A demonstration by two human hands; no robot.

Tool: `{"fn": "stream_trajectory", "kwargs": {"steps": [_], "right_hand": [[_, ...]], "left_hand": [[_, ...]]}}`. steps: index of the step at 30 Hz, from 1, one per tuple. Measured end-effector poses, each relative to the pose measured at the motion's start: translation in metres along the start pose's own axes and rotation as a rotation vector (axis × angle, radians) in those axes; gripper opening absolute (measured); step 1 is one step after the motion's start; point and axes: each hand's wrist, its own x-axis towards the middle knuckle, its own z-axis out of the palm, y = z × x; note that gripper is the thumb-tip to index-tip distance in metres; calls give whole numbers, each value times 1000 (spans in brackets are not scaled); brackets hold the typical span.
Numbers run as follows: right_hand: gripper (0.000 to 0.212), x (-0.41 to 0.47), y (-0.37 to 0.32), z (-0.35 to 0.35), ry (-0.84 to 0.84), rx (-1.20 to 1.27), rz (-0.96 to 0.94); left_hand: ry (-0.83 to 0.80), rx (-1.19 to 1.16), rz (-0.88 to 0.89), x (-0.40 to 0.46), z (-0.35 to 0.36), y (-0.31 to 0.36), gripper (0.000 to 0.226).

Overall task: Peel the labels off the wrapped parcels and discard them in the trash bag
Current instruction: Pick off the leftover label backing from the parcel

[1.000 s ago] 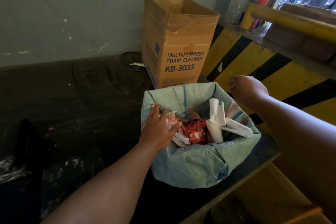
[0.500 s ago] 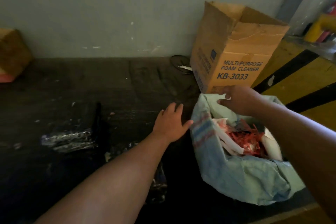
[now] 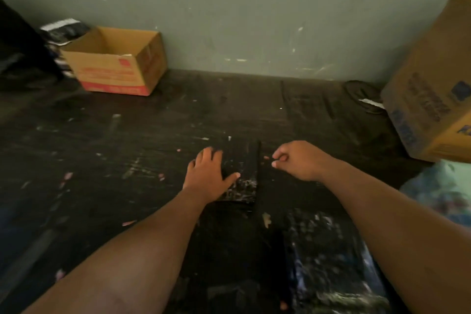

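Left hand [image 3: 207,176] flat on black-wrapped parcel [image 3: 242,173]; right hand [image 3: 298,160] loosely curled beside it, empty.

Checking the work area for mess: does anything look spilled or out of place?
Yes. Small pinkish scraps and pale flecks lie scattered across the dark surface around the black-wrapped parcel, not in the trash bag.

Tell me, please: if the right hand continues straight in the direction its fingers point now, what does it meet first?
The right hand points leftward, its fingers curled. First in that line is probably the right edge of the black wrapped parcel, where the left hand already rests. The depth is unclear, so it could pass just above the parcel.
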Motion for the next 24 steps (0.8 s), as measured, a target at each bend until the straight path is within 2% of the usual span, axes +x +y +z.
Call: {"fn": "stream_trajectory", "kwargs": {"steps": [5,13,16,24], "right_hand": [[25,40,-26,37,-38,85,19],[19,86,-42,70,-27,139,39],[18,99,-46,78,13,196,52],[10,115,-42,101,60,374,139]], "left_hand": [[-62,-77,-3,13,14,-40,89],[-30,-177,142,50,30,-44,78],[-86,-180,194,55,44,-48,83],[-85,-317,180,60,63,-55,94]]}}
